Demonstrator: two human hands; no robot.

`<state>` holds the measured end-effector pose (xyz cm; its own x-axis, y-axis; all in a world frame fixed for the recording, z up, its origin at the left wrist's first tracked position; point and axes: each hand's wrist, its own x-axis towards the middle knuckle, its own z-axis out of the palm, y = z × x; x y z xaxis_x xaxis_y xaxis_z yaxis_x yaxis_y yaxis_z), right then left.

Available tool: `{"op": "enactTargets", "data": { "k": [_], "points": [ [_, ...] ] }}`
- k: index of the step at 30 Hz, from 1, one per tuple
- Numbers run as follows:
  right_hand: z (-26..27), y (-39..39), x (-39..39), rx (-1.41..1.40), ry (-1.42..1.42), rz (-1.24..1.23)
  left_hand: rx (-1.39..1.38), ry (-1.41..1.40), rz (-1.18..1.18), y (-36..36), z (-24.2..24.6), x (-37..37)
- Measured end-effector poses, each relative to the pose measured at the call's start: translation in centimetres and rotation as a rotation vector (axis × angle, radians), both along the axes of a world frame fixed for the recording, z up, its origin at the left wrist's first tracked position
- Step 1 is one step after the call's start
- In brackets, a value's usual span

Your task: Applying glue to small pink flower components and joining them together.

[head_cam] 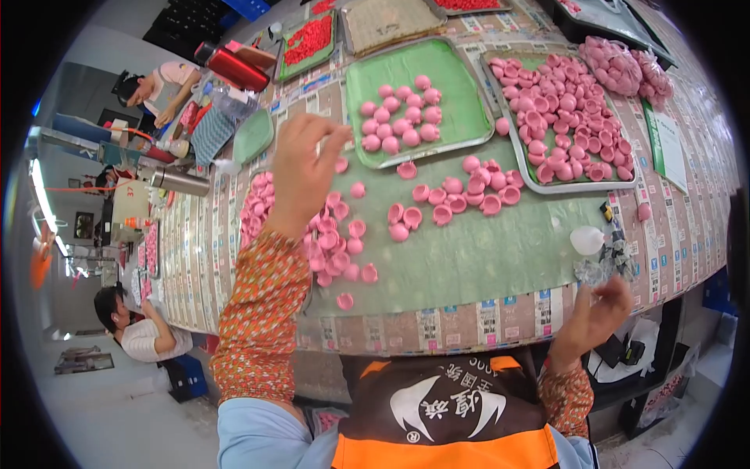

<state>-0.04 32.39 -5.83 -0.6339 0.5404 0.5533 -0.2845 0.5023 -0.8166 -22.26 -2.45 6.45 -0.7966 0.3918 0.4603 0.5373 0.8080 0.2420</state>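
My left hand [307, 167] is raised over the table, its fingertips near the left edge of a green-lined metal tray [484, 138]. Its fingers curl toward the thumb, and I cannot tell whether anything small is between them. Round pink pieces [401, 126] stand grouped on that tray. Hollow pink half-shells [337, 258] lie loose below my left hand, and more half-shells [457, 202] are scattered mid-mat. My right hand [595, 319] hovers at the table's front edge with thumb and fingers apart, nothing visible in it. Close by are a white squeeze bottle [586, 240] and crumpled clear plastic [592, 271].
A second tray [559, 189] at the right is heaped with half-shells. Behind it lie bagged pink pieces [609, 65]. Red pieces [307, 41] fill a far tray. A steel flask [180, 182] stands at left. Two people [155, 91] sit working at the left.
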Motion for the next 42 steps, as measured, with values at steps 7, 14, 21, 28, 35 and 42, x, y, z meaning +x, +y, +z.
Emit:
{"op": "enactTargets", "data": {
  "k": [7, 14, 21, 28, 35, 42],
  "points": [
    [1.7, 0.9, -3.5, 0.034, -0.243, 0.012, 0.322, -0.192, 0.253, -6.2, -1.0, 10.4],
    [1.5, 0.9, -4.7, 0.008, -0.423, 0.046, 0.299, -0.36, 0.278, -6.0, -3.6, 15.1],
    [0.9, 1.7, -5.0, 0.012, -0.448, 0.045, 0.076, -0.185, 0.138, -4.3, -5.5, 11.4],
    [1.9, 0.2, -4.3, 0.1, -0.29, 0.113, -0.21, -0.024, 0.165, -2.4, -6.7, 10.3],
    [4.5, -3.3, -1.8, -0.291, -0.244, 0.468, 0.513, -0.523, 0.16, -1.3, -5.9, 13.1],
    [5.7, -9.6, -0.7, -0.575, -0.536, 0.96, 1.075, -1.09, -0.049, 4.6, -5.9, 20.5]
  ]
}}
